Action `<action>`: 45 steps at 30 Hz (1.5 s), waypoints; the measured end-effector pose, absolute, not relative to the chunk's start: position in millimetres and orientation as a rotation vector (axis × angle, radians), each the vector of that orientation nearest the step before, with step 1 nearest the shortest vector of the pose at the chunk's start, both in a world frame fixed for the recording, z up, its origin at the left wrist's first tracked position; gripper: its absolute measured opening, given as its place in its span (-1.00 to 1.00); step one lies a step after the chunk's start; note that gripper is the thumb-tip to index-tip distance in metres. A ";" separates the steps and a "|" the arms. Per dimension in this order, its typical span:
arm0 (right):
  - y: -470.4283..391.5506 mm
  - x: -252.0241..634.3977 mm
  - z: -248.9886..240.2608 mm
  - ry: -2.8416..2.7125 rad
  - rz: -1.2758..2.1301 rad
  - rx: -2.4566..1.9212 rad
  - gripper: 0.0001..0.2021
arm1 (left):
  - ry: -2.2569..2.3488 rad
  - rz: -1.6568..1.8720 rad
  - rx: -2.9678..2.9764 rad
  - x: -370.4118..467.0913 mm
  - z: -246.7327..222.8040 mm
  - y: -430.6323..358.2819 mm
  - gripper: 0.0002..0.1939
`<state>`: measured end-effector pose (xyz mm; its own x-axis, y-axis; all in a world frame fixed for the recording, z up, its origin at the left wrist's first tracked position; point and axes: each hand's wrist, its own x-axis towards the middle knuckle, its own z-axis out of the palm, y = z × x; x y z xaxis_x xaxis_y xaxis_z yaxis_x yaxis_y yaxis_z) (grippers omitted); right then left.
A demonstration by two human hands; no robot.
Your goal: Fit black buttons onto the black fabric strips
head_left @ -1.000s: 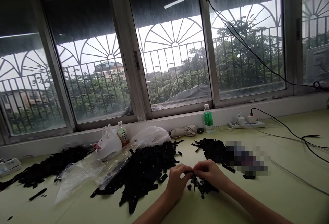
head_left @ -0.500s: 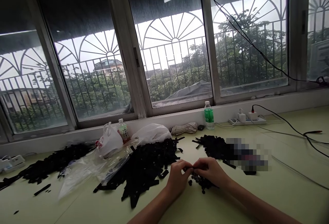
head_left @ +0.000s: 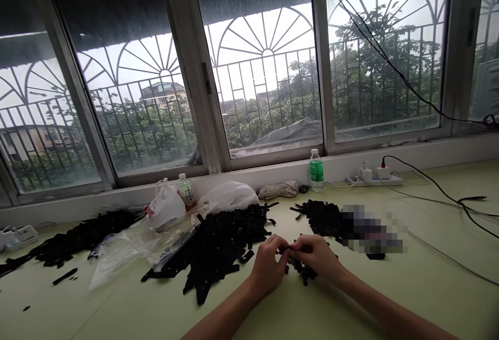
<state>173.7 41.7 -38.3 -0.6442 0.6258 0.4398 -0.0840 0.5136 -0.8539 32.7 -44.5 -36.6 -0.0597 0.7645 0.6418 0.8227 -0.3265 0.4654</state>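
Note:
My left hand [head_left: 268, 263] and my right hand [head_left: 317, 257] meet over the pale green table [head_left: 390, 298], fingertips pinched together on a small black piece [head_left: 286, 249]. Just under the right hand lies a little cluster of small black round parts [head_left: 304, 272]. A big heap of black strips [head_left: 218, 249] spreads to the left of my hands. A second, smaller black heap [head_left: 325, 218] lies beyond the right hand.
Clear plastic bags [head_left: 120, 254], a white bag [head_left: 166, 210] and two bottles [head_left: 316, 171] stand near the window sill. A third black heap [head_left: 78, 236] lies at far left. A power strip [head_left: 374, 178] with cables [head_left: 460, 202] sits at right.
Both hands stay together on the small piece. The view has tilted and everything sits slightly higher in frame; the hands shifted a little away from me.

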 end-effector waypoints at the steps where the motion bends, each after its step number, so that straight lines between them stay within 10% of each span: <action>1: 41.1 173.5 -37.6 -1.976 1.187 -0.438 -0.70 | -1.782 -1.353 -2.107 33.1 -36.1 -45.1 -0.90; 45: 46.7 171.6 -41.1 -1.934 1.471 -0.404 -0.75 | -1.799 -1.340 -2.100 32.6 -35.3 -45.5 -0.90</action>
